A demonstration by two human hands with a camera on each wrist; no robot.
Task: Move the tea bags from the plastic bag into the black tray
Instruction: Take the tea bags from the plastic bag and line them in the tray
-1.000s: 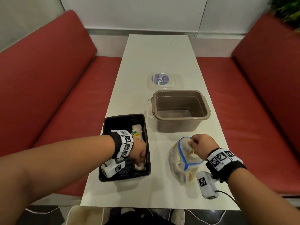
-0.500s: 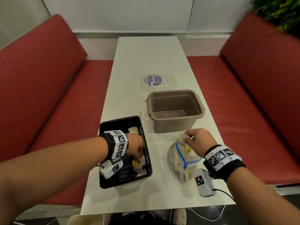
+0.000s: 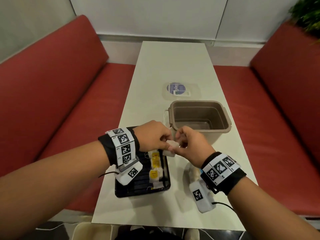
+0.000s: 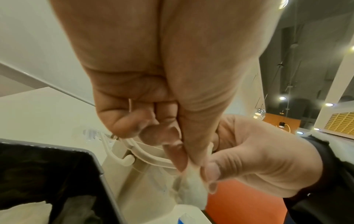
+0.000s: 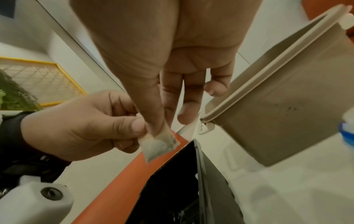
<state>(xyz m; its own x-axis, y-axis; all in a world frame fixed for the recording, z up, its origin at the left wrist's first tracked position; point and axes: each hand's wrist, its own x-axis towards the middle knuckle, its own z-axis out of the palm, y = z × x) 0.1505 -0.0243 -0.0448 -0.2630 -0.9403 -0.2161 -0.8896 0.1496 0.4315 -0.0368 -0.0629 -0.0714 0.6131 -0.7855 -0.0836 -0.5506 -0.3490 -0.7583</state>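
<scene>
Both hands have left their earlier posts, the left hand (image 3: 154, 135) out of the black tray (image 3: 124, 191) and the right hand (image 3: 192, 144) off the plastic bag (image 3: 193, 172), and now meet above the tray's far right corner. Between them hangs one tea bag (image 5: 159, 145), pinched at its top edge by the thumb and fingers (image 5: 138, 125) of each hand. More tea bags (image 3: 155, 166) with yellow tags lie along the tray's right side. On the white counter (image 3: 173, 63), the plastic bag sits right of the tray, under the right wrist; beyond stand a beige tub (image 3: 199, 116) and a clear lid (image 3: 181, 90).
</scene>
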